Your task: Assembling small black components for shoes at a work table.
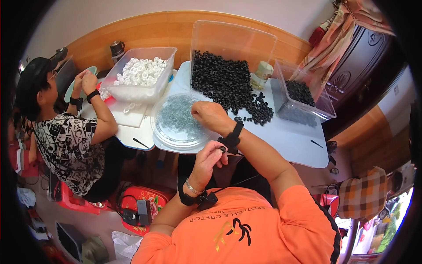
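Note:
My left hand point(208, 162), held low in front of my chest, pinches a small black ring point(223, 149) between thumb and fingers. Further forward, my right hand point(212, 116) is over the right side of a round clear plastic tub point(159, 132). Its fingers are drawn together and point down at the many tiny shiny pale-grey pieces point(176, 112) in the tub. Whether anything sits between those fingertips cannot be made out. Just behind my right hand, a large heap of black rings point(220, 75) spills from a clear box point(233, 30) lying on its side.
A second clear bin point(325, 105) with black pieces and a lidded jar point(262, 75) stand right. At left, a bin point(145, 93) holds white ring-like parts point(143, 71). Beside it sits a co-worker point(74, 136), both hands raised. The table's front edge point(281, 162) runs ahead of me.

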Action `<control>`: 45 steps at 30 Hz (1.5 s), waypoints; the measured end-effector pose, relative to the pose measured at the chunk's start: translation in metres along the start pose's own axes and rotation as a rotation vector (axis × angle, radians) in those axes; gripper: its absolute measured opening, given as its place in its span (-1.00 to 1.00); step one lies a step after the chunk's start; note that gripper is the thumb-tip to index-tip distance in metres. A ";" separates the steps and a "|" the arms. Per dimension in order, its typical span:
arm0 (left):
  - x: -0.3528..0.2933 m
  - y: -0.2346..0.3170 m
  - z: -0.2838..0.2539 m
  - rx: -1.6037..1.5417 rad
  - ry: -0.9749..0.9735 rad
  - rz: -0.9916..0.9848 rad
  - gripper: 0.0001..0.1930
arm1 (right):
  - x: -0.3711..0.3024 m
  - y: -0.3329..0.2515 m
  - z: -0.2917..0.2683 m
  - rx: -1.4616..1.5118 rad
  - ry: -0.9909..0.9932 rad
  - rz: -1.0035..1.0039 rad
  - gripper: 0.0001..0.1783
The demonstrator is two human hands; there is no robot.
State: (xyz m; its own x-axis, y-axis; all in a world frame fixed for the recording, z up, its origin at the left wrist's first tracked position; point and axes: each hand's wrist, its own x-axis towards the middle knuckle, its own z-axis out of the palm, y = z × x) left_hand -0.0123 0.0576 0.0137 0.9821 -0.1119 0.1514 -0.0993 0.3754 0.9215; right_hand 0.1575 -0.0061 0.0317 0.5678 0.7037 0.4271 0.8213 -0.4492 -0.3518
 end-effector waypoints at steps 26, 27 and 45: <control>-0.002 0.000 0.018 0.082 -0.024 -0.038 -0.75 | -0.011 -0.006 -0.014 0.236 -0.030 0.287 -0.79; -0.001 0.001 0.015 0.086 0.027 -0.033 -0.75 | -0.011 -0.004 -0.012 0.222 -0.031 0.294 -0.78; 0.019 0.004 -0.038 -0.011 0.310 0.005 -0.79 | -0.036 -0.004 -0.024 1.022 -0.108 0.474 -0.73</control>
State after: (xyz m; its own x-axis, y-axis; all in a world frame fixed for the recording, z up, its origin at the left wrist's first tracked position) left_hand 0.0121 0.0922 0.0067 0.9837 0.1757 0.0378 -0.1040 0.3850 0.9171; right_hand 0.1350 -0.0431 0.0374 0.7614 0.6481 0.0128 0.0656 -0.0573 -0.9962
